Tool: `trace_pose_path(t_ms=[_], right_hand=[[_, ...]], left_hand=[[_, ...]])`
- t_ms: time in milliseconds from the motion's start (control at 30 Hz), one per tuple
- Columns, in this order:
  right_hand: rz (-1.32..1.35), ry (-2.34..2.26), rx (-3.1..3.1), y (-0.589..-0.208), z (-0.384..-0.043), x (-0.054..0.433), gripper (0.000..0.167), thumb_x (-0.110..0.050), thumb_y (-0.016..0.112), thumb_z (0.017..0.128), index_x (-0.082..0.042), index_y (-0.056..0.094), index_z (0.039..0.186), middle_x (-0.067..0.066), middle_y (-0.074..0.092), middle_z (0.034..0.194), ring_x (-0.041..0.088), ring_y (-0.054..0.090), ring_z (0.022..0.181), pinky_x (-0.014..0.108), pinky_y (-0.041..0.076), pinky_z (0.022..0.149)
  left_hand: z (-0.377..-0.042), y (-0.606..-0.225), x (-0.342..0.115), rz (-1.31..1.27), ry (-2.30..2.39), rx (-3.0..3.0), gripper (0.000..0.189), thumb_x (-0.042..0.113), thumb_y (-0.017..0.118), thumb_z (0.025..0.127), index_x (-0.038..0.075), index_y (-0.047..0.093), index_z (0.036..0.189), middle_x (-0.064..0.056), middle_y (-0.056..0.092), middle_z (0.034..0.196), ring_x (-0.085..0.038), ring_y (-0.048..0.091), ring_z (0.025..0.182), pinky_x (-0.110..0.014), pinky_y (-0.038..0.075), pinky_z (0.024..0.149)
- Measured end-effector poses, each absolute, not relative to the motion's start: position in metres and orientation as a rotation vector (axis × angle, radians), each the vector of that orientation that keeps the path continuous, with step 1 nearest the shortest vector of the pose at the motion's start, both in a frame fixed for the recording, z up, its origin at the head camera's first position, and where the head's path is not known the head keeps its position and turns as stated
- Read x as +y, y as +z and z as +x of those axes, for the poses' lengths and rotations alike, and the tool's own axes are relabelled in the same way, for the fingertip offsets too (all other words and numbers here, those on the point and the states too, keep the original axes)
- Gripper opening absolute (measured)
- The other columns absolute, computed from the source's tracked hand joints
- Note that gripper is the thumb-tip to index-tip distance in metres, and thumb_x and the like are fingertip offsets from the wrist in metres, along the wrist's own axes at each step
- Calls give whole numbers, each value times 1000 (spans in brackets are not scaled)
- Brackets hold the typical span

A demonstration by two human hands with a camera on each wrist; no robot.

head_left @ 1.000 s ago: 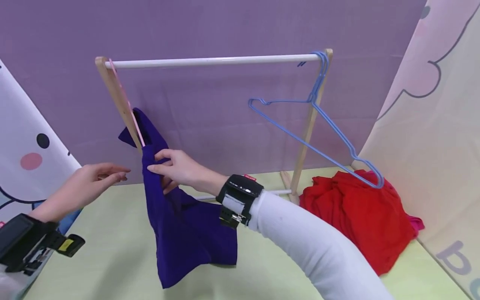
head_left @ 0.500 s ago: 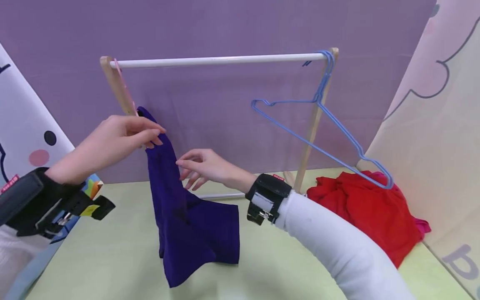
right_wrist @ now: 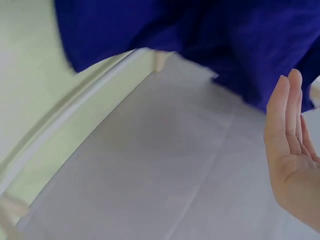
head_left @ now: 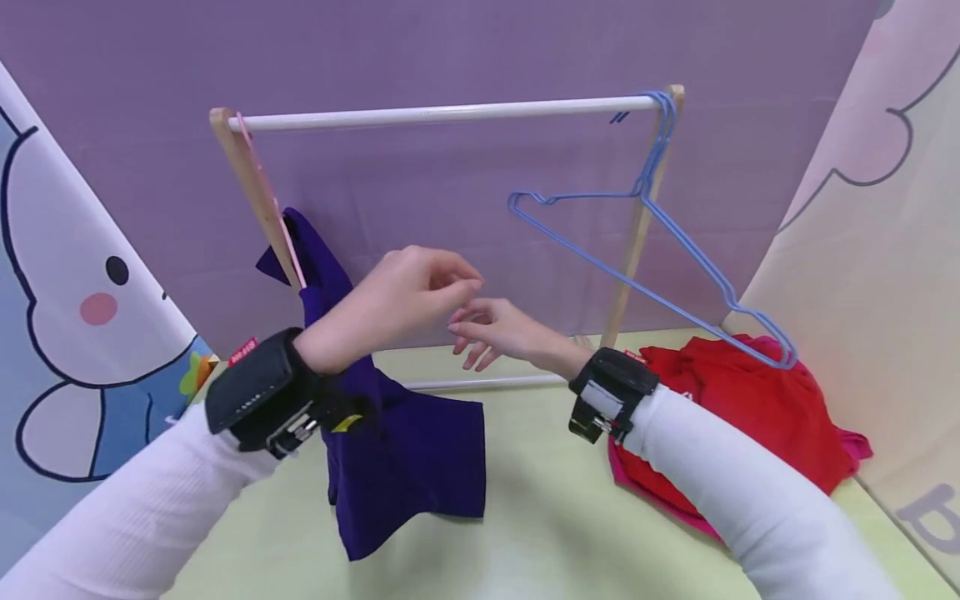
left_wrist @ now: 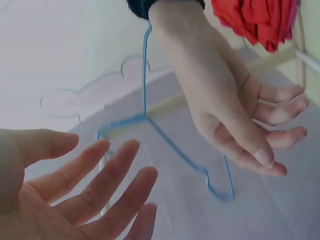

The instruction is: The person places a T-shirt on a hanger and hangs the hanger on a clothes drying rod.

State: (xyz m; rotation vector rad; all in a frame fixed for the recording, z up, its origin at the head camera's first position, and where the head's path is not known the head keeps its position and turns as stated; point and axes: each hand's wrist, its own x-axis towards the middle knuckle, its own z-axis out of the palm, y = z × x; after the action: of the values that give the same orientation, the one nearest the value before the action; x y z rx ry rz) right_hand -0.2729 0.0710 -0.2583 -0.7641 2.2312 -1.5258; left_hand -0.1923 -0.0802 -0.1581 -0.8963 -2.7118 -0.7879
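My left hand is in mid-air near the middle of the head view, passing in front of a dark blue garment. Close to its right is my right hand, also in the air. Both have loosely bent fingers and hold nothing; the left wrist view shows a gap between my left hand and my right hand. The blue garment hangs from a pink hanger at the rack's left end. My left forearm hides part of it. Blue hangers hang at the right end.
A white rail spans the wooden rack, with a lower white bar behind the hands. A heap of red cloth with pink edges lies on the pale green surface at right. Printed panels stand left and right, a purple backdrop behind.
My left hand has moved from the left, past the top of the blue garment, to the middle. My right hand has let go of the garment and moved right.
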Motion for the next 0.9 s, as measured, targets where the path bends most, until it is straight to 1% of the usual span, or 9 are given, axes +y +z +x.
trace_pose_path(t_ms=[167, 233, 300, 433, 500, 600, 667, 733, 900], right_hand=[[-770, -1431, 2360, -270, -279, 105, 37, -18, 50, 91, 1, 44, 122, 18, 60, 86, 29, 62, 69, 36, 52, 62], [-750, -1379, 2423, -275, -279, 117, 39, -17, 50, 90, 2, 43, 123, 18, 60, 84, 25, 62, 66, 35, 52, 61], [-744, -1297, 2502, -280, -278, 128, 36, -16, 51, 90, 3, 45, 121, 14, 60, 83, 24, 61, 65, 34, 51, 60], [-719, -1106, 2643, -290, -278, 153, 30, -12, 54, 88, 4, 50, 112, 13, 60, 83, 18, 59, 63, 32, 51, 60], [-698, -1032, 2685, -297, -277, 166, 29, -10, 55, 87, 5, 50, 110, 13, 60, 83, 16, 58, 63, 33, 51, 60], [-647, -962, 2740, -308, -275, 186, 28, -8, 56, 86, 6, 51, 109, 13, 59, 83, 15, 57, 63, 30, 50, 60], [-623, -926, 2772, -315, -273, 199, 26, -6, 57, 85, 6, 51, 107, 12, 58, 82, 15, 54, 62, 28, 48, 58], [-606, -876, 2803, -321, -270, 212, 26, -6, 58, 84, 6, 51, 107, 12, 57, 80, 15, 52, 60, 26, 46, 56], [-620, -705, 2887, -333, -260, 241, 33, -9, 65, 78, 4, 52, 106, 8, 57, 80, 16, 53, 65, 29, 48, 61]], left_hand=[[-195, -177, -58, -958, -857, -2734, 23, 22, 52, 89, 8, 66, 100, -2, 66, 86, -12, 59, 76, -28, 45, 67], [-197, -186, -53, -958, -875, -2750, 22, 22, 52, 89, 9, 66, 99, -1, 66, 86, -11, 59, 78, -27, 44, 69], [-198, -194, -49, -952, -895, -2760, 22, 22, 51, 89, 9, 66, 98, -2, 66, 85, -12, 58, 77, -27, 44, 69], [-200, -211, -43, -943, -895, -2765, 22, 21, 51, 89, 7, 66, 98, -2, 66, 86, -13, 58, 77, -25, 44, 66], [-199, -219, -42, -930, -893, -2775, 21, 20, 51, 89, 8, 66, 98, -3, 65, 86, -12, 58, 74, -23, 44, 63], [-198, -232, -42, -919, -900, -2786, 20, 19, 52, 89, 8, 66, 97, -3, 65, 84, -11, 55, 68, -21, 42, 58], [-197, -240, -42, -917, -916, -2789, 19, 18, 52, 89, 8, 66, 96, -2, 64, 83, -11, 53, 66, -21, 41, 57], [-197, -248, -43, -918, -931, -2782, 19, 18, 52, 89, 8, 66, 96, -2, 63, 85, -11, 52, 67, -22, 41, 59], [-197, -268, -42, -878, -1003, -2775, 19, 18, 51, 89, 10, 67, 97, -1, 61, 96, -11, 53, 73, -24, 43, 64]])
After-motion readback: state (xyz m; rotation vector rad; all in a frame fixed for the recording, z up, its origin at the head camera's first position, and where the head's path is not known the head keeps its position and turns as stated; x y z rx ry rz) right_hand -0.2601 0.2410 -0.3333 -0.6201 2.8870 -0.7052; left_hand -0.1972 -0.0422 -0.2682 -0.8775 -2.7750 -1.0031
